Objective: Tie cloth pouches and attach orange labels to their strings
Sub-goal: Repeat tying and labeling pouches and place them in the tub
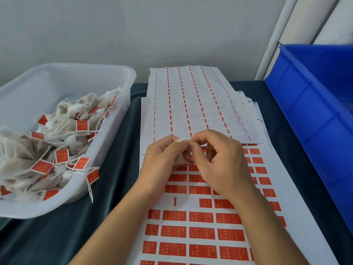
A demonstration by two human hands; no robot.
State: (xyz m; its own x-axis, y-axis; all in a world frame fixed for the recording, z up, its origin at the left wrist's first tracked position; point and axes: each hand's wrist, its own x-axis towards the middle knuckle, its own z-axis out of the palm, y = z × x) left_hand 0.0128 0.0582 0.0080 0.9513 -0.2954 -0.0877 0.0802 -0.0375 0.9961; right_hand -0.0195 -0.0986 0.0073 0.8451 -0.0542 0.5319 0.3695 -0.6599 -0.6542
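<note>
The left hand [162, 157] is curled around a small white cloth pouch [180, 159], whose gathered top shows between thumb and forefinger and whose lower corner pokes out beneath the fingers. The right hand [217, 159] meets it from the other side, thumb and forefinger pinched together at the pouch's neck, the remaining fingers loosely bent; whether a string lies in that pinch is too small to tell. Both hands hover just above a sheet of orange labels [200, 234], which lies on the dark table cover [76, 226] and has a gap in one row where labels are missing. Beyond the hands, overlapping the far end of that sheet, lies a stack of used backing sheets [191, 104] showing only thin orange strips between blank rectangles. To the left stands a clear plastic tub [118, 104] holding a heap of finished pouches [57, 142], each tied and carrying an orange label on its string; one string hangs over the tub's near rim. On the right edge stands a blue crate [315, 111], well apart from the hands.
</note>
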